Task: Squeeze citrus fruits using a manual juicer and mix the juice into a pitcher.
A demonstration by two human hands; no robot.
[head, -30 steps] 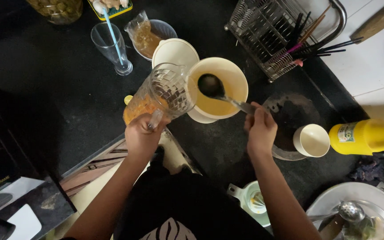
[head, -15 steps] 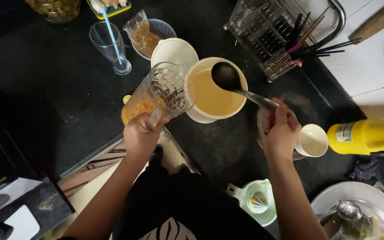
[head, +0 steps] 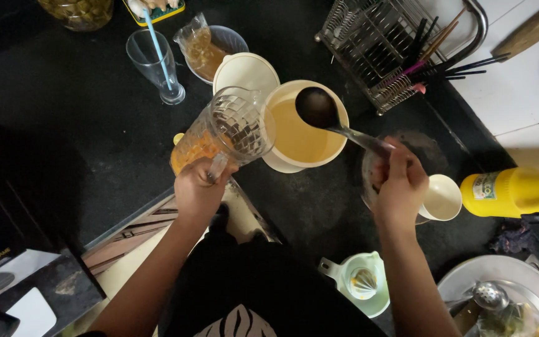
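Glass, cut-pattern, clear: the pitcher [head: 229, 134] is tilted toward the cream bowl [head: 304, 128], spout end over the bowl's near rim, orange liquid pooled in its lower body. Left hand [head: 199, 190] is wrapped around the pitcher handle, fingers pressed together and curled tight on it. Pitcher's base looks lifted off the black worktop [head: 63, 143]; contact cannot be confirmed from this view.

Right hand [head: 400, 184] grips the end of a dark ladle [head: 318, 107], fingers closed round the thin handle. Ladle cup sits above the pale yellow liquid in the bowl, just inside the far rim.

Handling judgement: pitcher is rigid, likely heavy for its size with liquid in it, weight shifting toward the spout as it tips. Glass is fragile and probably slick if wet; the handle is the sound place to hold, with the faceted body as a second support. Ladle is light and stiff; best held at the far end of its handle, as here.

Nearby: white lid [head: 246, 72] touching the bowl's far side, tall glass [head: 154, 65] with a blue straw, wire cutlery rack [head: 382, 43], small white cup [head: 441, 196], yellow bottle [head: 516, 190] lying on its side, pale green juicer [head: 360, 284].
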